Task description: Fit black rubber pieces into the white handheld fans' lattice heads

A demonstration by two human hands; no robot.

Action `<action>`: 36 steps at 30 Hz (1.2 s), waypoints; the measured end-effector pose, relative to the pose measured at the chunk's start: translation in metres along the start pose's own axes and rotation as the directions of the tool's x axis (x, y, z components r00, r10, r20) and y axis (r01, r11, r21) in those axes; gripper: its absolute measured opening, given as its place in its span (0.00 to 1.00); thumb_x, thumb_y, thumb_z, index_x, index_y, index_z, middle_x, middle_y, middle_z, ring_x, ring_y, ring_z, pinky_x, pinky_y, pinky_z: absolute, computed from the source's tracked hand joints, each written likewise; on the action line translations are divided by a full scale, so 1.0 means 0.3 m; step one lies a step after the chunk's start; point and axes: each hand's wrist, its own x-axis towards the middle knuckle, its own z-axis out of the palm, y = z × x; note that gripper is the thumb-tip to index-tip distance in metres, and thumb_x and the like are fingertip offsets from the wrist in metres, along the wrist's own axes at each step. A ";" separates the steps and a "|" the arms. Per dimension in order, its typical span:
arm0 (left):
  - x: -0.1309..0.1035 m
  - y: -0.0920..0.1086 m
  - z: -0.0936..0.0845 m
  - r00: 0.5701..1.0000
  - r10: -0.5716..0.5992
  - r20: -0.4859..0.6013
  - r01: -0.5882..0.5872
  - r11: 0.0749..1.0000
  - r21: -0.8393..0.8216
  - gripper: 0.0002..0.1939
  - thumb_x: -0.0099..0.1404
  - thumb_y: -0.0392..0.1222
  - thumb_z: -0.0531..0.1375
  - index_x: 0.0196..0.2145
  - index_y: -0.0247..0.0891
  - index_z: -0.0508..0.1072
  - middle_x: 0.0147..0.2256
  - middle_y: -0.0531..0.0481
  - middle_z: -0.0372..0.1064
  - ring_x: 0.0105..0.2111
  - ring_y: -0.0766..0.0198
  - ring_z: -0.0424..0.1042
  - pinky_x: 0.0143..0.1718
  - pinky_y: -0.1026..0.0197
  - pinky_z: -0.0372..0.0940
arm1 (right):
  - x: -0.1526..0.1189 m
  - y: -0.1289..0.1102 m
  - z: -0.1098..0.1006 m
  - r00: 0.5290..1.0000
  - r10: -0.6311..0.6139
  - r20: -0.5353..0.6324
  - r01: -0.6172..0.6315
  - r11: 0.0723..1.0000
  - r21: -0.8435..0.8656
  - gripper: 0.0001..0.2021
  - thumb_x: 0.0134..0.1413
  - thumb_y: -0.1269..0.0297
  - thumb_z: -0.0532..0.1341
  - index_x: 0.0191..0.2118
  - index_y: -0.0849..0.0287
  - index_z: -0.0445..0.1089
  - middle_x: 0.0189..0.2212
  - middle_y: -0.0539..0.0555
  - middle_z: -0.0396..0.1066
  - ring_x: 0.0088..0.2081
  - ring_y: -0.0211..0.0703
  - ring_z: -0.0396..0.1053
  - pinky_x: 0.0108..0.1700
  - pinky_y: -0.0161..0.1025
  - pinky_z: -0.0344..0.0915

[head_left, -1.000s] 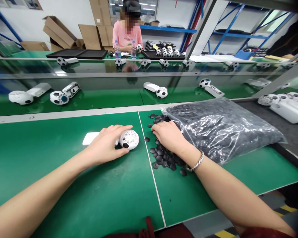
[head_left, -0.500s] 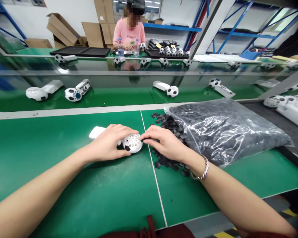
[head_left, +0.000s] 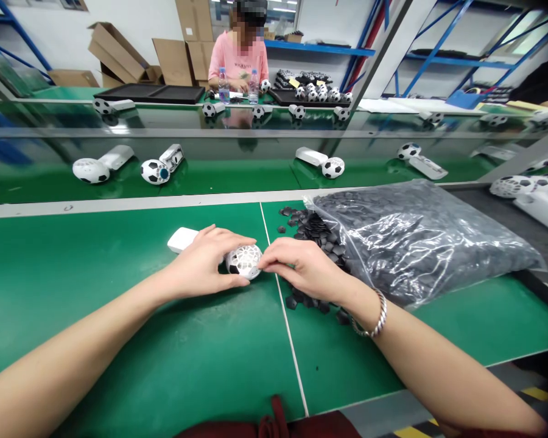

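Note:
A white football-shaped fan [head_left: 243, 260] with a white handle [head_left: 182, 239] lies on the green table [head_left: 119, 340]. My left hand [head_left: 203, 266] holds its round head from the left. Fingertips of my right hand [head_left: 301, 267] press against the head's right side, pinched together; whether a small piece is between them I cannot tell. Loose black pentagon pieces [head_left: 317, 234] lie in a heap just beyond and under my right hand, spilling from a clear plastic bag [head_left: 415, 234] full of the same pieces.
Beyond the table a green conveyor [head_left: 237, 176] carries several football fans [head_left: 154, 171]. A person in a pink top [head_left: 238, 58] sits at the far bench beside black trays [head_left: 150, 94] and cardboard boxes [head_left: 119, 58]. White fan parts [head_left: 525, 191] lie at the right.
My right hand left the heap of black pieces and came left to the fan head. The left hand kept its hold. The fans on the conveyor drifted right.

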 end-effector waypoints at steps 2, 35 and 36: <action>0.001 0.004 0.004 1.000 -0.027 -0.007 0.027 1.000 0.006 0.31 0.50 0.58 0.62 0.50 0.44 0.64 0.47 0.50 0.67 0.48 0.53 0.62 0.52 0.48 0.50 | -0.002 0.002 0.012 0.997 -0.075 0.036 0.076 0.997 -0.030 0.09 0.55 0.74 0.54 0.35 0.60 0.71 0.34 0.53 0.71 0.37 0.35 0.66 0.40 0.33 0.64; 0.000 0.010 0.024 0.994 -0.085 -0.062 0.085 0.996 -0.007 0.27 0.50 0.54 0.62 0.46 0.42 0.64 0.44 0.49 0.67 0.44 0.53 0.63 0.49 0.48 0.54 | 0.015 0.097 0.000 0.948 0.313 -0.065 -0.319 0.911 -0.262 0.04 0.49 0.66 0.61 0.32 0.60 0.71 0.32 0.53 0.70 0.37 0.41 0.65 0.42 0.40 0.60; -0.001 0.006 0.021 0.997 -0.067 -0.048 0.067 0.998 -0.004 0.28 0.50 0.54 0.62 0.47 0.42 0.64 0.44 0.49 0.66 0.45 0.53 0.62 0.52 0.47 0.51 | 0.013 0.099 -0.002 0.948 0.317 -0.019 -0.304 0.890 -0.341 0.04 0.50 0.67 0.61 0.33 0.60 0.72 0.32 0.54 0.70 0.39 0.43 0.65 0.43 0.40 0.60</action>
